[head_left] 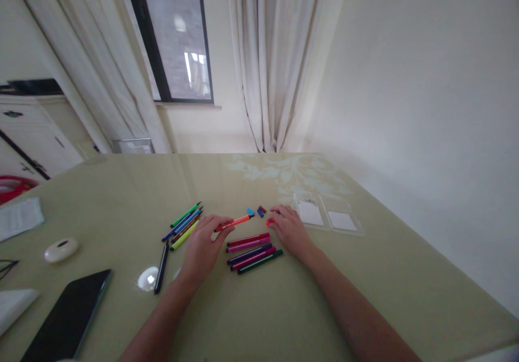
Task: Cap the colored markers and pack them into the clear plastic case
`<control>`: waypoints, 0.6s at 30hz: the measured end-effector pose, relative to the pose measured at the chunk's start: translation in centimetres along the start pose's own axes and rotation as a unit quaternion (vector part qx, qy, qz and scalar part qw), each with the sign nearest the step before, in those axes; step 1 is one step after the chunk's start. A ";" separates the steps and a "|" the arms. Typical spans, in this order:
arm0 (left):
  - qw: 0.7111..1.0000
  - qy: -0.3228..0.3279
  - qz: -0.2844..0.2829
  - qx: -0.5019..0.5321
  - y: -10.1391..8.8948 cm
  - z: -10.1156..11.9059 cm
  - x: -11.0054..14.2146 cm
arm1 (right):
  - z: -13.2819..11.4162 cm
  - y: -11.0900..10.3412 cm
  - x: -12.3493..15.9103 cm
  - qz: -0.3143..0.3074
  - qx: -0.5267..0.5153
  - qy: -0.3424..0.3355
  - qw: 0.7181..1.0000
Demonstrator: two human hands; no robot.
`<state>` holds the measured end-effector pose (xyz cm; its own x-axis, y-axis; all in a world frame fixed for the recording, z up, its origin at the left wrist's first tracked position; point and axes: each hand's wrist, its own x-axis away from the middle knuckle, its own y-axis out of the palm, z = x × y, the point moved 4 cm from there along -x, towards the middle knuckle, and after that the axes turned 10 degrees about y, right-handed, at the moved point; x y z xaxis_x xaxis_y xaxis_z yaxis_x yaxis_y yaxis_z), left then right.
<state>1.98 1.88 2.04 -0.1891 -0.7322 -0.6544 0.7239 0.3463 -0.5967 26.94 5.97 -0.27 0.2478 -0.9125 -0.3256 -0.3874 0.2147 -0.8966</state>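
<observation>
My left hand [206,241] is closed on an orange-red felt-tip pen [239,221], its dark uncapped tip pointing right. Pinched in the fingers of my right hand [288,229] is a small orange-red pen cap [270,223]. Between and beyond the hands lie a light blue cap [250,211] and a dark red cap [262,209], with a dark blue one touching it. Below the held pen, several capped felt-tip pens [251,254] in red, pink, purple and dark green lie side by side. Left of my left hand are several uncapped pens [186,222] in green, blue, brown and yellow.
A black pen [161,269] rests beside a shiny round disc [148,278]. Further left are a dark tablet [68,316], a white oval object [60,250] and a paper sheet [20,218]. A clear plastic case [326,210] lies open right of my right hand. The wall [438,135] borders the table's right side.
</observation>
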 end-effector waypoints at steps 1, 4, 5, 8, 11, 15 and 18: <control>1.000 -0.001 0.000 0.004 0.0 0.0 0.0 | 0.0 0.0 0.0 -0.001 0.000 0.002 1.000; 1.000 -0.003 0.004 0.017 -0.1 0.0 -0.1 | -0.3 -0.2 0.0 0.003 -0.039 0.008 0.999; 1.000 -0.004 0.004 0.020 -0.1 0.1 -0.1 | -0.5 -0.4 0.1 0.008 -0.071 0.009 0.997; 1.000 -0.004 -0.001 0.027 0.0 0.2 -0.2 | -1.3 -1.4 0.4 0.031 -0.208 0.001 0.978; 0.999 -0.001 -0.006 0.035 0.1 0.3 -0.1 | -2.4 -2.2 0.9 0.038 -0.312 -0.008 0.949; 0.999 0.006 -0.009 0.042 0.2 0.5 0.0 | -3.1 -2.9 1.2 0.040 -0.359 0.021 0.932; 0.999 0.014 -0.010 0.045 0.2 0.6 0.0 | -3.1 -3.1 1.1 0.040 -0.374 0.049 0.925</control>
<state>2.51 1.56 2.18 -0.2217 -0.7216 -0.6558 0.7758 0.2769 -0.5670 25.67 3.21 3.03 0.1247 -0.9391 -0.3202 -0.9161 0.0150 -0.4007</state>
